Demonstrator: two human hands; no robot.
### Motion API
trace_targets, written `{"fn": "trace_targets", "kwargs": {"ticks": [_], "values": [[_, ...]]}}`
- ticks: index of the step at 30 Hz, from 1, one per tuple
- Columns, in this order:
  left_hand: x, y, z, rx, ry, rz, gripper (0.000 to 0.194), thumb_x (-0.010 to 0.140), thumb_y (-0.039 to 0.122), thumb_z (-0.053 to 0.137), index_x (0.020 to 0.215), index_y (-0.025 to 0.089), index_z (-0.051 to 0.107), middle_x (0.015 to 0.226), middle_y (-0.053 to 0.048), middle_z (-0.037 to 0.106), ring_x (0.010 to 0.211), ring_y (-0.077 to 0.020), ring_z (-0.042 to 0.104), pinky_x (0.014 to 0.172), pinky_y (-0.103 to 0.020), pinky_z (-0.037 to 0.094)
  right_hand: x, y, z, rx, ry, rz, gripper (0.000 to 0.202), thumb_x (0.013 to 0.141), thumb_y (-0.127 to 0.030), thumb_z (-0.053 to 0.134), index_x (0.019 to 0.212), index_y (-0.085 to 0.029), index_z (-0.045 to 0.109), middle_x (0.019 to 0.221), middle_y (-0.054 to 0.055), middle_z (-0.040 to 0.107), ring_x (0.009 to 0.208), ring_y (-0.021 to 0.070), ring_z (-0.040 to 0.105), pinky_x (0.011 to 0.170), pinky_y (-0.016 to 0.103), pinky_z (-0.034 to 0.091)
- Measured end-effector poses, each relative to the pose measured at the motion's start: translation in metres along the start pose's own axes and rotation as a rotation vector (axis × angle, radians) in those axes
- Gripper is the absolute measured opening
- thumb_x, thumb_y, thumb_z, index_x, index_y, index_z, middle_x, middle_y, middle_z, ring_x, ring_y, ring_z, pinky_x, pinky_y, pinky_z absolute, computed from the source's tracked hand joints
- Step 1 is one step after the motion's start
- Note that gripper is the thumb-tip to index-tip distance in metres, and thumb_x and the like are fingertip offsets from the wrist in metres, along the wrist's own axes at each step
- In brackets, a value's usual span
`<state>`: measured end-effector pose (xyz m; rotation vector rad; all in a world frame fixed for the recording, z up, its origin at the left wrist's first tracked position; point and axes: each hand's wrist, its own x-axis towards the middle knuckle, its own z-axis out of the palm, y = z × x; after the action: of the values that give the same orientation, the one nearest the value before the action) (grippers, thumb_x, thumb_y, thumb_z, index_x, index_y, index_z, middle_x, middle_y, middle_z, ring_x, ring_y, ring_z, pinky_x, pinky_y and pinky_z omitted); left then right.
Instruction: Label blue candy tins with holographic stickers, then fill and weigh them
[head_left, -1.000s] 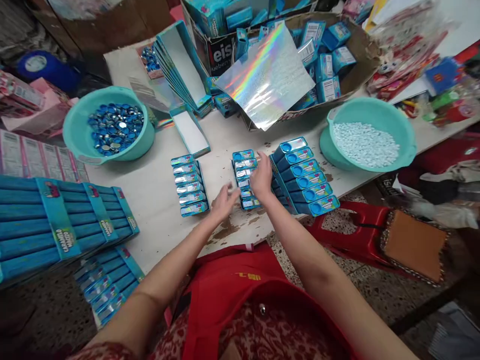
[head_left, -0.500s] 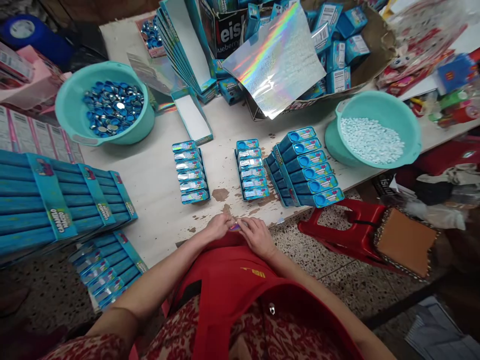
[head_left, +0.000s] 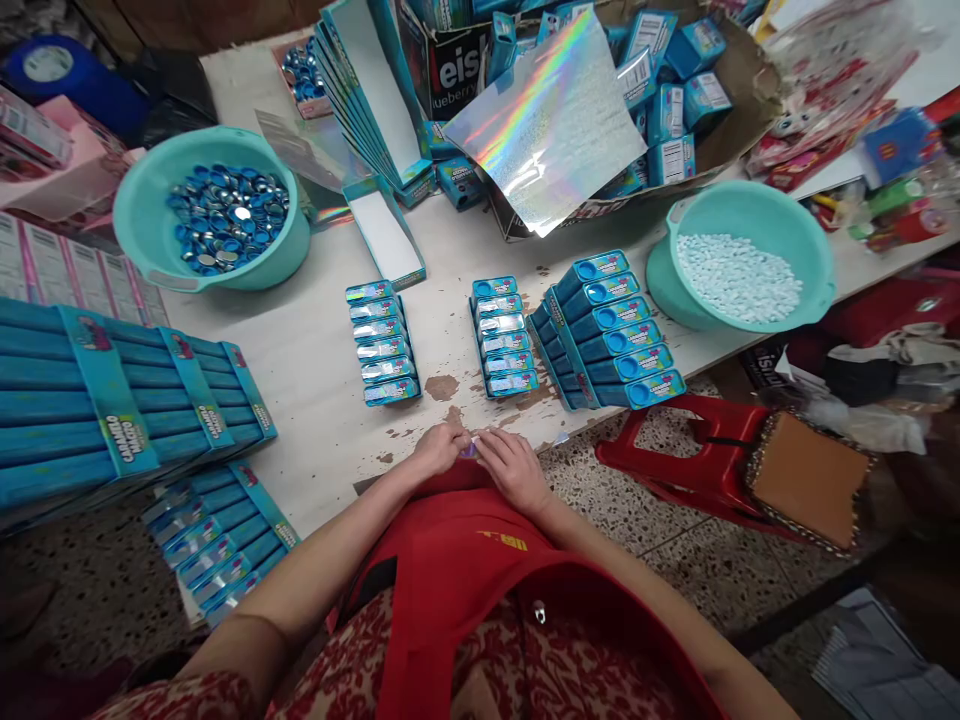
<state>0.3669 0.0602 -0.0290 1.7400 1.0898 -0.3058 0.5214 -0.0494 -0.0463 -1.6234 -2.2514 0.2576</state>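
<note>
Left hand (head_left: 441, 450): fingers curled in, thumb and forefinger pinching a small shiny purplish piece (head_left: 470, 450). Right hand (head_left: 517, 472): fingers bent, tips gripping the same piece from the other side. The piece sits between both hands, at the near edge of the bench (head_left: 300, 410), just above the lap of a red apron (head_left: 450, 550); mostly hidden by fingers, its exact form cannot be told.

Beyond the hands, on the bench:
– Left row (head_left: 390, 345), six blue packs, shiny ends up.
– Middle row (head_left: 506, 340), six, similar, well apart from the left row.
– Right group (head_left: 619, 328), six taller blue packs, leaning outward, near the middle row.
– Shallow tray (head_left: 386, 238), blue, white inside, behind the left row.
– Left bowl (head_left: 129, 225), turquoise, holding blue and silver caps (head_left: 229, 215).
– Right bowl (head_left: 664, 275), turquoise, holding pale small pellets (head_left: 739, 280).
– Silvery sheet (head_left: 555, 130), rainbow streak, lying over a carton (head_left: 754, 110) of blue packs.

Floor, right: red stool (head_left: 694, 465).
</note>
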Motion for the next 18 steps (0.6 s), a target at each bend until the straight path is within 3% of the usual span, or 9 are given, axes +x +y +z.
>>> {"fn": "trace_targets", "kwargs": {"ticks": [6,10,12,15,18], "values": [[0.003,-0.002,0.000,0.003,-0.003,-0.007,0.025,0.084,0.024,0.042,0.072,0.016,0.063,0.070,-0.001,0.061,0.068,-0.0142,0.051,0.061,-0.024,0.032,-0.006,0.000,-0.008,0.075,0.009,0.052,0.013,0.091,-0.024,0.053,0.093,-0.017,0.064,0.113,0.009,0.066,0.109,0.0218,0.051,0.089,0.034,0.041],[0.006,-0.004,0.001,0.026,-0.002,-0.034,0.026,0.085,0.026,0.042,0.075,0.017,0.064,0.073,-0.003,0.064,0.072,-0.0164,0.054,0.062,-0.025,0.033,0.001,0.002,-0.022,-0.023,-0.093,0.022,0.015,0.091,-0.021,0.051,0.081,-0.018,0.062,0.084,0.006,0.067,0.084,0.0201,0.052,0.075,0.032,0.038],[0.005,-0.004,0.001,0.040,-0.004,-0.052,0.026,0.085,0.027,0.042,0.076,0.017,0.064,0.076,-0.004,0.065,0.075,-0.0178,0.056,0.064,-0.025,0.034,0.005,0.003,-0.035,-0.072,-0.169,-0.014,0.016,0.091,-0.020,0.051,0.078,-0.019,0.061,0.074,0.005,0.063,0.074,0.0195,0.050,0.069,0.032,0.035],[-0.001,0.003,-0.004,0.018,0.033,-0.055,0.026,0.086,0.031,0.043,0.086,0.018,0.065,0.084,-0.006,0.067,0.081,-0.0200,0.058,0.071,-0.027,0.038,0.012,0.007,-0.065,-0.048,-0.245,0.031,0.014,0.091,-0.022,0.051,0.080,-0.019,0.060,0.074,0.005,0.063,0.073,0.0189,0.051,0.066,0.030,0.034],[-0.009,0.020,-0.012,-0.208,0.111,0.160,0.040,0.083,0.040,0.049,0.115,0.019,0.057,0.116,-0.008,0.062,0.104,-0.0221,0.055,0.085,-0.030,0.040,0.023,0.013,-0.096,0.107,-0.251,0.221,0.014,0.091,-0.026,0.051,0.080,-0.020,0.058,0.075,0.004,0.063,0.072,0.0174,0.054,0.066,0.028,0.037]]}}
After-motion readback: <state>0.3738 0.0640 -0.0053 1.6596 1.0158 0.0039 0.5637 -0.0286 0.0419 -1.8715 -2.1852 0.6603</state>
